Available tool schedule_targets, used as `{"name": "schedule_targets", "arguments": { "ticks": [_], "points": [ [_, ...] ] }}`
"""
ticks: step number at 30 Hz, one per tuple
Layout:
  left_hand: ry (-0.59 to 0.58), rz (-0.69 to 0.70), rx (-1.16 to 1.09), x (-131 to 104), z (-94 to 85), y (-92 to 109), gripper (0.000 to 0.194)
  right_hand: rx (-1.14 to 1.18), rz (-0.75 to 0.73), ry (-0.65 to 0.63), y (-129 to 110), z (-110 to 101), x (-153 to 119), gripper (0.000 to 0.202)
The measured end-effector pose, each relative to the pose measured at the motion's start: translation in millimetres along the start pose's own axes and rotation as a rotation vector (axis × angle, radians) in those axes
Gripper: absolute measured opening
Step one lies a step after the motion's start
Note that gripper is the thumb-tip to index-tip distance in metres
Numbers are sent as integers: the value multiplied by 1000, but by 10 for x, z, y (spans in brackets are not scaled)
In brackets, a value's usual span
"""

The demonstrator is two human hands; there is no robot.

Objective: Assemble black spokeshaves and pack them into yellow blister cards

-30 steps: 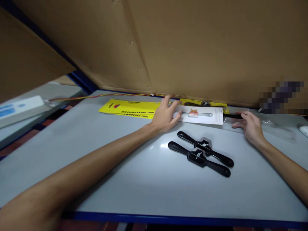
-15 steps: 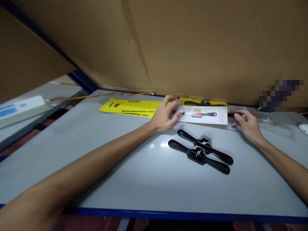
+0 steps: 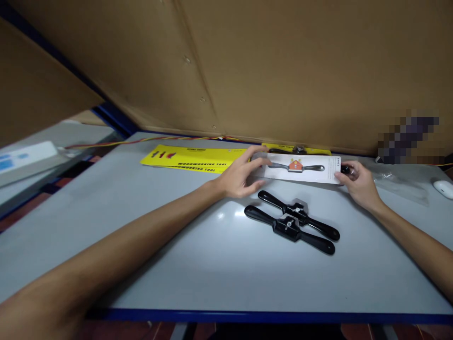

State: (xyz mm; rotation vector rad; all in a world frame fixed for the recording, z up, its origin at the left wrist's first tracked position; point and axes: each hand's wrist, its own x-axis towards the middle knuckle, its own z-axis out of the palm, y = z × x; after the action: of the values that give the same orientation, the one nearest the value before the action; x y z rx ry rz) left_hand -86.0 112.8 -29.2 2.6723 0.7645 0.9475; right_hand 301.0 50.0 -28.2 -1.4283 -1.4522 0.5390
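Note:
A white backing card (image 3: pixel 311 176) printed with a spokeshave picture lies level over the far part of the table. My right hand (image 3: pixel 363 186) is closed on its right end, the thumb on the card's face and a black handle end (image 3: pixel 345 169) showing by the fingers. At the card's left end is my left hand (image 3: pixel 239 174), its fingers spread and touching the card, the thumb apart below it. Nearer to me, two black spokeshaves, a front one (image 3: pixel 286 228) and a rear one (image 3: pixel 297 212), rest side by side.
Yellow cards (image 3: pixel 198 157) overlap at the back left. Another yellow card (image 3: pixel 323 152) with a spokeshave is behind the white one. Clear plastic (image 3: pixel 406 189) and a white mouse (image 3: pixel 443 189) are at the right, a power strip (image 3: pixel 30 160) at far left. Brown panels (image 3: pixel 283 71) stand behind.
The white card has shifted slightly right and its printed picture shows more fully. My right thumb has come onto the card's end; my left thumb has moved down off its face.

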Motion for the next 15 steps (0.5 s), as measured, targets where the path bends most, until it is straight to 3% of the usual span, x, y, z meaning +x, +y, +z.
{"name": "schedule_targets", "arguments": {
  "ticks": [6,15],
  "points": [
    [-30,36,-29,-7,-4,-7,57,46,4,-2,-60,3,-31,46],
    [-160,104,-27,32,-13,19,57,33,73,-122,-216,38,-106,43]
  ]
}}
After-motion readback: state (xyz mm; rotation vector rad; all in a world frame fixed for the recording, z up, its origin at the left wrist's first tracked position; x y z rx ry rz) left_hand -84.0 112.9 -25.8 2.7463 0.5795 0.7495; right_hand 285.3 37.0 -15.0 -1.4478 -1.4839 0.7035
